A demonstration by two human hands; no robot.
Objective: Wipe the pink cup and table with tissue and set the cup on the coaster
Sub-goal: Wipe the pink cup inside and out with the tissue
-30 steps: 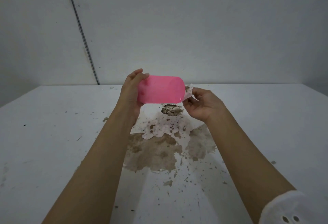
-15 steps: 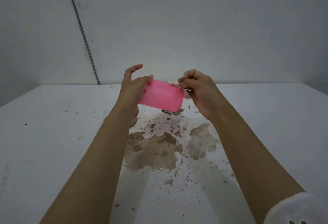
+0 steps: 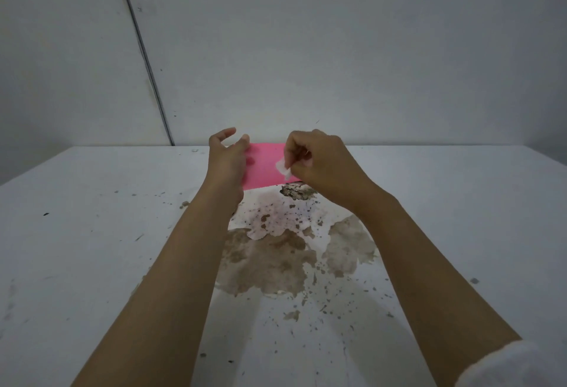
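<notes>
1. Fingers (image 3: pixel 226 134) of the left hand (image 3: pixel 227 169) were curled round one end of a translucent pink plastic cup (image 3: pixel 264 167), grasping it on its side in the air.
2. Fingers (image 3: pixel 296 149) of the right hand (image 3: pixel 325 169) were clenched on a small crumpled white tissue (image 3: pixel 283 168), pinching it against the cup's wall at the end nearest them.
3. The cup hung roughly level between the two sets of fingers, clear of the white worktop (image 3: pixel 76 233).
4. Below the fingers, a wide brown spill (image 3: pixel 270 267) spread over the worktop, with dark specks scattered around it.
5. A stained, soaked paper sheet (image 3: pixel 276 218) lay flat at the spill's far edge, under the cup.
6. A dark brown clump (image 3: pixel 296 192) sat on the worktop directly beneath the right fingers.
7. A white sleeve cuff (image 3: pixel 515 368) showed on the right arm, well back from its fingers.
</notes>
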